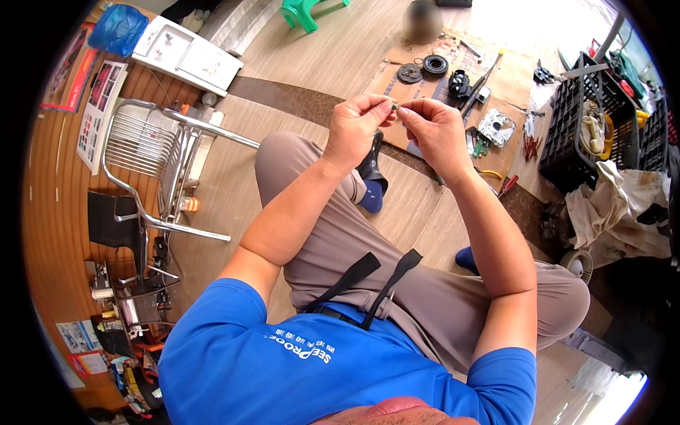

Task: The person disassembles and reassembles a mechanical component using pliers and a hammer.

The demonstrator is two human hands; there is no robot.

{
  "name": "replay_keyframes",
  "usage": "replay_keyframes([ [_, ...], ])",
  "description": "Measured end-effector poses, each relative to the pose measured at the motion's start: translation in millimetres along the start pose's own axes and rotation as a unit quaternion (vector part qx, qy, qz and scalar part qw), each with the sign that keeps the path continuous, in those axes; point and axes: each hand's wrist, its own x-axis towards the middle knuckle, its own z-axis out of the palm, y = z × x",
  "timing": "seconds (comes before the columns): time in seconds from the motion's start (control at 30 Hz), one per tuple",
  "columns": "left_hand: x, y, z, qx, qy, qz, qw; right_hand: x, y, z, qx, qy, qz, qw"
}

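Observation:
Out in front of me, my left hand and my right hand meet almost fingertip to fingertip. Each is closed in a pinch. Between the fingertips shows a tiny dark greenish piece, too small to name. Beyond the hands, a cardboard sheet on the floor carries loose parts. Among them are a black ring-shaped part, a flat round disc, a black housing and a silver metal plate. Small green circuit pieces lie by my right wrist.
Black plastic crates with tools stand at the right, a crumpled cloth beside them. Red-handled pliers lie near the cardboard's edge. A metal-framed chair and a white cabinet are at the left. A green stool stands far off.

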Motion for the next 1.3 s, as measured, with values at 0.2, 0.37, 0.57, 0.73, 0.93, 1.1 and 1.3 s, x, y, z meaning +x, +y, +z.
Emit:
replay_keyframes([
  [0.2,1,-2,-2,-0.062,-0.001,-0.035,0.997,-3,-2,2,0.047,-0.019,0.034,0.998],
  [0.37,-2,1,1,-0.030,0.008,-0.018,0.999,-2,0,2,0.035,-0.013,0.011,0.999],
  [0.57,-1,0,1,0.018,0.006,0.015,1.000,0,5,-1,-0.034,-0.003,-0.048,0.998],
  [0.73,-1,6,-4,0.005,-0.024,-0.018,1.000,0,2,-5,-0.130,0.007,-0.145,0.981],
  [0.93,1,10,-10,0.012,-0.075,-0.113,0.991,2,-2,-12,-0.228,-0.021,-0.251,0.941],
  [1.1,3,4,-15,-0.114,-0.069,-0.157,0.979,14,15,-23,-0.100,0.025,-0.125,0.987],
  [1.3,7,2,-28,-0.177,-0.064,-0.178,0.966,52,90,-82,-0.275,0.121,-0.036,0.953],
])
